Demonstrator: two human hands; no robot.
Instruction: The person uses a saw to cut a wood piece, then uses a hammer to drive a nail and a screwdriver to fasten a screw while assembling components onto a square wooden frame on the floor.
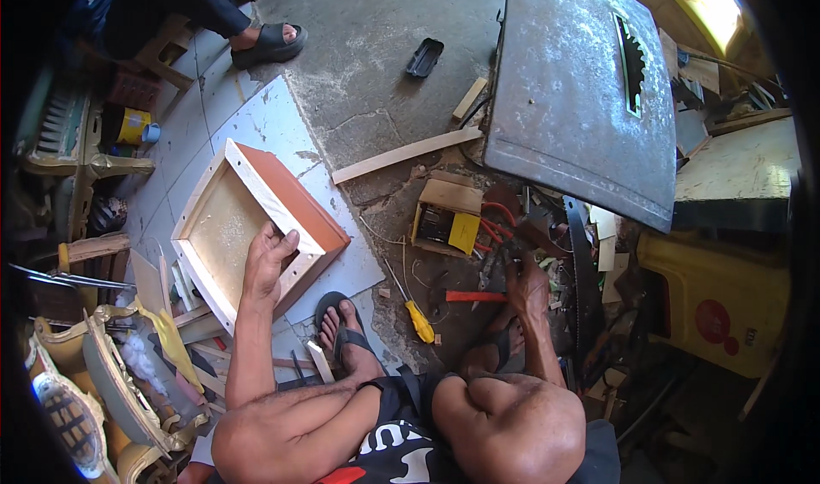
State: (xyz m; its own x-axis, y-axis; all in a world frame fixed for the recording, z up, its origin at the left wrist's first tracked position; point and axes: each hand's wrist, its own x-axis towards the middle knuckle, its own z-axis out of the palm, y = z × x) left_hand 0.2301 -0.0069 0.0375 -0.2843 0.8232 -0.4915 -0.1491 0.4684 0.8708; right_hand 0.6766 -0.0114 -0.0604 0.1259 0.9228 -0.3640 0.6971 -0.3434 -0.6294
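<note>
My left hand [269, 262] grips the near right rim of a shallow wooden box [275, 195], like a drawer. Its rim is pale bare wood with small holes, and one outer side is orange-brown. The box stands tilted on a white board [369, 262]. To the right, my right hand [528, 283] is low among tools, its fingers drawn together; what they hold, if anything, is hidden. Close to it are orange-handled pliers [498, 219], a red handle [474, 296] and a small carton [433, 226] with a yellow flap.
A table saw [581, 91] with its blade showing stands at the upper right. A yellow-handled screwdriver [418, 322] and a wooden strip [406, 155] lie on the floor. Gilded chair frames [120, 381] crowd the left. Another person's sandalled foot [269, 44] is at the upper left.
</note>
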